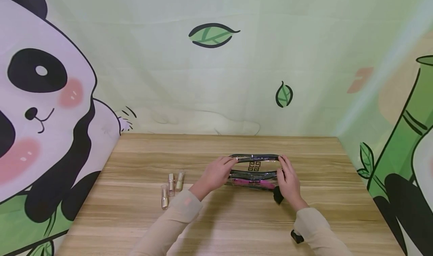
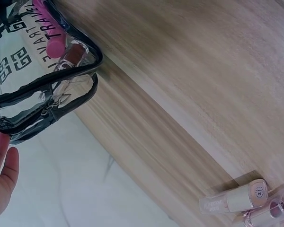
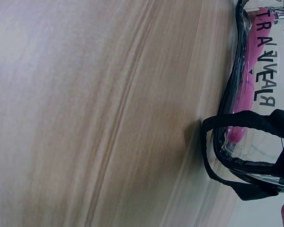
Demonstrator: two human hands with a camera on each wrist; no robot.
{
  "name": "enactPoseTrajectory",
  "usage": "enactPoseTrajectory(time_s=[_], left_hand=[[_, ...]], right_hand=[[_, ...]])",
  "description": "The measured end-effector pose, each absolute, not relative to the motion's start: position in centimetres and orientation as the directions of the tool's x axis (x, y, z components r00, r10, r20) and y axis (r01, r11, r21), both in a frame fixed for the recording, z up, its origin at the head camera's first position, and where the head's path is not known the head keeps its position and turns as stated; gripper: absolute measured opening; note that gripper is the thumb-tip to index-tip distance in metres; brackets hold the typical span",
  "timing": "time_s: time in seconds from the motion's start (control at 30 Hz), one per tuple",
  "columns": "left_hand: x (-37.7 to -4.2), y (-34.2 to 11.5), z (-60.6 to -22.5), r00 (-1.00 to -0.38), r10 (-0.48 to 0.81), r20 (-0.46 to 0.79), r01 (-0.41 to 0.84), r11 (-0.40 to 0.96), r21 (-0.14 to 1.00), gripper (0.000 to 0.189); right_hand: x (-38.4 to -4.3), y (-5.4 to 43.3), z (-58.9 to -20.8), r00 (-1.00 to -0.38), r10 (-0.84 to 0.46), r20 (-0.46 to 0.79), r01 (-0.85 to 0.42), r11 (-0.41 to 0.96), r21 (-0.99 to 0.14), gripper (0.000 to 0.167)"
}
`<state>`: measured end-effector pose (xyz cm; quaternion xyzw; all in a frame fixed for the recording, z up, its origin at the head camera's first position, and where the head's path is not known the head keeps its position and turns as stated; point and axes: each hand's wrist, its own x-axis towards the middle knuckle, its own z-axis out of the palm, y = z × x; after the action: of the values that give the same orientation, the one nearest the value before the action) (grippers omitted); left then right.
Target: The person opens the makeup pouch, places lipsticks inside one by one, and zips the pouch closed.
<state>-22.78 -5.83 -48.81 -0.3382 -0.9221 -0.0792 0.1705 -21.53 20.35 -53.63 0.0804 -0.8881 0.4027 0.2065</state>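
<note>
A clear cosmetic bag (image 1: 254, 167) with black trim and printed black motifs stands on the table between both hands. My left hand (image 1: 218, 172) grips its upper left corner; in the left wrist view, fingertips (image 2: 1, 150) meet the black edge. At the bag's right end, my right hand (image 1: 288, 179) holds the rim, with thumb and fingers on the edge. Through the plastic show a pink tube-like item (image 3: 246, 90) and, in the left wrist view, a brown-capped tube (image 2: 75, 55). A black strap loop (image 3: 248, 119) hangs from the right end.
Several lipstick tubes (image 1: 171, 183) with clear and gold parts lie on the wooden table (image 1: 142, 226), left of the bag. A patterned backdrop (image 1: 162, 60) rises behind the table's far edge. A small black object (image 1: 297, 236) sits by the right sleeve.
</note>
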Motion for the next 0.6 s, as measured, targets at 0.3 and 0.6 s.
enactPoseTrajectory(time_s=[0.3, 0.6], left_hand=[[-22.7, -6.6, -49.0, -0.710, 0.593, 0.379, 0.663, 0.744, 0.078, 0.034], [-22.6, -7.7, -49.4, -0.720, 0.577, 0.387, 0.657, 0.747, 0.108, 0.029]], right_hand=[[-21.4, 20.4, -53.4, -0.916, 0.018, 0.400, -0.291, 0.656, -0.696, 0.043], [-21.3, 20.4, -53.3, -0.921, 0.014, 0.390, -0.288, 0.649, -0.704, 0.043]])
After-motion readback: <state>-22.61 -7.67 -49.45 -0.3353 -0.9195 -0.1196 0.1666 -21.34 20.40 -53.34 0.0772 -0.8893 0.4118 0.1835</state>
